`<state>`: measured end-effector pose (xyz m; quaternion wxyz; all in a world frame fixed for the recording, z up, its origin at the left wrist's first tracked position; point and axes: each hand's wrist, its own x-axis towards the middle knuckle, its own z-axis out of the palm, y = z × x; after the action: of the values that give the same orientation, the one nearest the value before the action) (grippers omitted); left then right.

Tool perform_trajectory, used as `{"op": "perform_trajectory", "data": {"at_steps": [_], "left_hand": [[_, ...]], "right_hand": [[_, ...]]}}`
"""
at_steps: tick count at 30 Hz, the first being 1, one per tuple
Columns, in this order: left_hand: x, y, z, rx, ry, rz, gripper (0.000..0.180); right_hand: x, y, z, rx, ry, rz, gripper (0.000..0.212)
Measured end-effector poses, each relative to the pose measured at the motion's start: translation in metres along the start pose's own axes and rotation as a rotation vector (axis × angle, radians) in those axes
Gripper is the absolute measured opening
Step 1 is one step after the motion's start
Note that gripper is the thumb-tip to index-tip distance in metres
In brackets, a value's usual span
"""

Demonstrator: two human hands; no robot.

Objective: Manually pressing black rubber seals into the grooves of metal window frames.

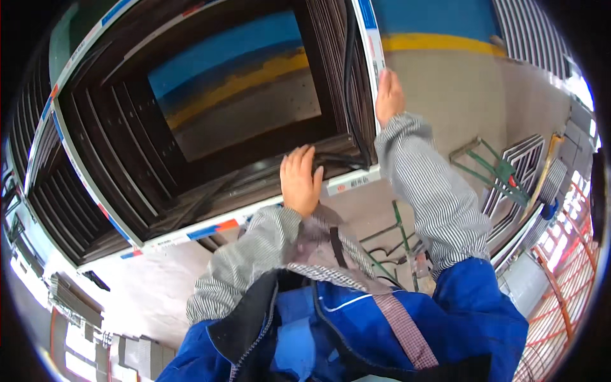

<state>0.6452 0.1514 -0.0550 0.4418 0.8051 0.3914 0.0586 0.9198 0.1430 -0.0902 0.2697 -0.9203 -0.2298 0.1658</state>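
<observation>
A stack of dark brown window frames [254, 137], edged with white, blue and red protective film, lies in front of me. My left hand [300, 181] rests over the near rail, its fingers stretched out toward the inside and the thumb apart. Beside those fingertips, a loose black strip [349, 76] runs along the inner right side and bends at the near right corner. Farther right, my right hand [390, 99] holds the outer edge of the right rail, with part of its fingers hidden by the rail. Striped grey sleeve covers reach both wrists.
More dark frames [70, 204] stand at the left. On the right are a green metal stand [493, 169] and several white-edged frames [522, 159]. An orange-red wire rack [554, 305] stands at the lower right. A yellow line [439, 42] crosses the floor beyond.
</observation>
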Motion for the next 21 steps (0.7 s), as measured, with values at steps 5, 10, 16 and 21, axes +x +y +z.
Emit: {"op": "perform_trajectory", "data": {"at_steps": [5, 10, 16, 21], "left_hand": [[-0.002, 0.011, 0.006, 0.141, 0.005, 0.053, 0.041], [0.016, -0.013, -0.001, 0.367, -0.145, 0.024, 0.034], [0.032, -0.049, -0.044, 0.493, -0.449, -0.114, 0.036], [0.037, -0.012, -0.063, 0.447, -0.169, 0.001, 0.026]], "right_hand": [[0.004, -0.003, 0.005, -0.051, 0.023, -0.012, 0.049], [0.001, -0.013, 0.001, -0.029, -0.032, 0.055, 0.052], [-0.003, -0.007, 0.008, 0.013, 0.110, -0.164, 0.055], [-0.001, 0.007, -0.009, -0.035, 0.142, -0.417, 0.053]]}}
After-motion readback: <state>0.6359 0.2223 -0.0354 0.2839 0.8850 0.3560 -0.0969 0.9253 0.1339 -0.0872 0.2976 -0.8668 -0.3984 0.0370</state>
